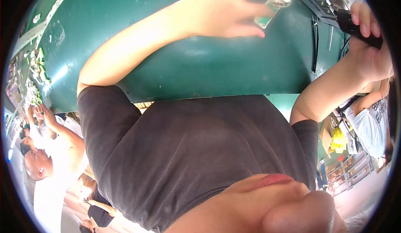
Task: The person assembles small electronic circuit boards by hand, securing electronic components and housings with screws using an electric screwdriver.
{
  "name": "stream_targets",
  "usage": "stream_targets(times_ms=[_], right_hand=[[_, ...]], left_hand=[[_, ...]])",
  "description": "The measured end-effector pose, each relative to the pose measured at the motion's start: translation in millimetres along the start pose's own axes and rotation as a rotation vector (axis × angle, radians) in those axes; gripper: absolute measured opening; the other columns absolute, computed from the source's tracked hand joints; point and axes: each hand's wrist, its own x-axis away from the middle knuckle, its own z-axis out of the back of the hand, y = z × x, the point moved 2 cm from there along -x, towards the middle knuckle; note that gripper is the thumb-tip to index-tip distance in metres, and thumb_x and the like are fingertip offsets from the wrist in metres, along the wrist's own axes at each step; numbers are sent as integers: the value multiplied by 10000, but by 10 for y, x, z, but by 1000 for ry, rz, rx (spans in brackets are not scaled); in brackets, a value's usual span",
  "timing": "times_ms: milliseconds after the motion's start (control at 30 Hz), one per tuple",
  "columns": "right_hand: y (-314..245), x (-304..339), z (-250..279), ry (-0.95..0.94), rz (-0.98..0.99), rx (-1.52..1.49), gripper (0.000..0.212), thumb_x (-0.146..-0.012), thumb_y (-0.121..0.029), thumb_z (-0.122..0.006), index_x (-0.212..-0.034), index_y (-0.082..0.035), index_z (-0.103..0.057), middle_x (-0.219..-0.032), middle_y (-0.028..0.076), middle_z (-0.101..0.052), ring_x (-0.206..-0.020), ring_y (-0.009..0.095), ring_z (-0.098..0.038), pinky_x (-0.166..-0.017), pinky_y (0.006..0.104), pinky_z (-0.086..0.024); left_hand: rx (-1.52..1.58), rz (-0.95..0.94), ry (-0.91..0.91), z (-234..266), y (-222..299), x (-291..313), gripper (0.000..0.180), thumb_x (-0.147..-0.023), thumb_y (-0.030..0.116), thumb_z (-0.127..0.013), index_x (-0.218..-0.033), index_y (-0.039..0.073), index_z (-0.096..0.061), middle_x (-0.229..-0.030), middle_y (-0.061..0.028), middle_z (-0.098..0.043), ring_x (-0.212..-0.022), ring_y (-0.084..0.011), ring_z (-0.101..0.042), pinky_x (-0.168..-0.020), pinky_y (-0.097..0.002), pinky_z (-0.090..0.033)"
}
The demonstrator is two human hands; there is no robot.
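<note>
My left hand (223,11) reaches over the green tabletop with its fingers spread apart. At its fingertips is a small clear plastic piece (273,3) with a round end and a white disc. One finger overlaps that piece, and whether it touches it I cannot tell. Toward the upper right my right hand (367,28) is closed around a black screwdriver (346,24). Its thin tip points left, toward a grey metal fixture (330,7). Part of the handle is hidden by my fingers.
The green table (188,70) spans the space before me. Black strips (314,45) lie by the fixture. Small white and green parts (35,72) are heaped at the far left. Co-workers sit at left (54,149) and right (371,124); a yellow bag (338,140) is behind, right.
</note>
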Motion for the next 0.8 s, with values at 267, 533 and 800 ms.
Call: stream_targets(times_ms=[267,533,800], right_hand=[[156,174,-121,-186,37,-139,438,-1050,-178,-516,-1465,-109,-393,-696,-24,-436,-567,98,-469,-574,266,-461],[46,294,-297,-83,-98,15,507,-1027,-130,-527,-1494,-109,-331,-686,-22,-440,-538,97,-469,-568,265,-464],[-126,272,-609,241,-346,64,530,-1020,-119,-537,-1499,-103,-310,-684,-20,-442,-534,97,-472,-574,258,-468]], left_hand=[[-385,-13,-370,-131,-80,-42,299,-802,220,-811,-972,8,-685,-1536,-287,-425,-1439,-448,-411,-1178,-498,-379],[96,-7,-42,-235,-177,66,302,-805,201,-817,-1002,11,-689,-1521,-293,-440,-1391,-440,-477,-1166,-474,-402],[76,5,-46,-148,-94,35,296,-805,206,-820,-995,12,-701,-1520,-292,-444,-1376,-437,-499,-1153,-456,-422]])
